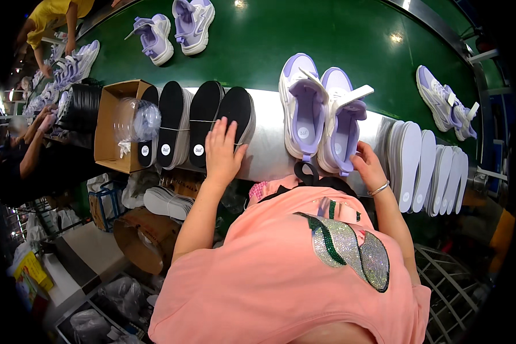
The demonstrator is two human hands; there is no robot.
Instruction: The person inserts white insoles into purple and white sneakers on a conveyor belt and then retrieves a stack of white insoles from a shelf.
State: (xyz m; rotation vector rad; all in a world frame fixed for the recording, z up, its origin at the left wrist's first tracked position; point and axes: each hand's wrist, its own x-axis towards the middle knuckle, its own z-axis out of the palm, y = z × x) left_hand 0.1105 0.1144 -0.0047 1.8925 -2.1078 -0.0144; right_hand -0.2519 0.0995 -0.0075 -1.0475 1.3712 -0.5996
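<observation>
**Hands at the shoes and insoles**

The green belt (258, 51) fills the upper middle of the frame, and a metal ledge (266, 155) runs along its near edge. On the ledge, at centre, stands a pair of white and lilac shoes (321, 120), toes pointing up in the picture. To the left of them, black insoles (203, 123) stand on edge in a row, next to a cardboard box (112, 129). At the right, white insoles (427, 169) lean in a stack. More shoes (175, 28) lie on the belt at upper left and upper right. The left hand (222, 152) lies flat and open on the rightmost black insoles, grasping nothing. The right hand (366, 163) touches the heel of the right shoe; fingers are curled, but a firm grip I cannot tell.
</observation>
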